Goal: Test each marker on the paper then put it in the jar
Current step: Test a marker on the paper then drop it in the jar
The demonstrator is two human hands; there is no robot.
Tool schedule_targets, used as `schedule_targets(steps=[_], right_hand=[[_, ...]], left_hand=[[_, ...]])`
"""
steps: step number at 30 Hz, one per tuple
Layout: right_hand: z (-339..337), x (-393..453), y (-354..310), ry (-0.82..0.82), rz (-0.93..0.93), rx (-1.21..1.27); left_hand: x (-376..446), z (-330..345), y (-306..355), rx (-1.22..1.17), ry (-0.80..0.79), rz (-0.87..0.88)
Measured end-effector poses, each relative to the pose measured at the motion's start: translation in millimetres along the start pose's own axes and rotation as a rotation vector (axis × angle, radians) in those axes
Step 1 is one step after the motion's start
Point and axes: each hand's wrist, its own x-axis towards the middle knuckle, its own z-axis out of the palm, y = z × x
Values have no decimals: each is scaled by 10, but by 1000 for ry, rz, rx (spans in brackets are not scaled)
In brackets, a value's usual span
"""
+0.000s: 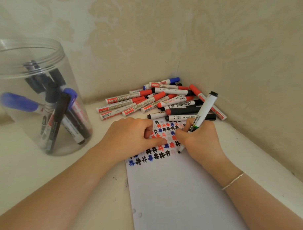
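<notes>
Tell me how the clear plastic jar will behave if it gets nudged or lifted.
The jar looks thin-walled and clear, so probably light and easy to slide on the smooth table. Its wide base suggests it resists tipping. The markers inside lean loosely, so they would likely shift and rattle.

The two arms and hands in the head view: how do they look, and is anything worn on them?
Both forearms are bare, with no sleeves in view. The right hand has a thin silver chain bracelet around its wrist. The left hand and its wrist carry no watch or bracelet, and no rings show on the visible fingers. No gloves on either hand.
</notes>
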Motion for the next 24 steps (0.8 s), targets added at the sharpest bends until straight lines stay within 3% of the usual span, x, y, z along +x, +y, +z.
schedule_targets(steps=[6,13,16,19,21,24], right_hand=[[8,-12,-9,61,-16,48],[5,-19,-7,12,-10,-4],[-73,11,-13,44,25,274],[-167,44,-14,40,60,518],[-190,49,-24,-27,63,653],[-231,47,-41,-149,103,939]], left_hand=[[-8,-1,-5,0,-4,-3],[-11,-20,9,-3,-4,-7],[-58,-9,7,-64,-3,1],[-118,-15,17,-468,6,25],[-125,-23,41,-648,14,68],[-108,14,91,-711,-13,116]])
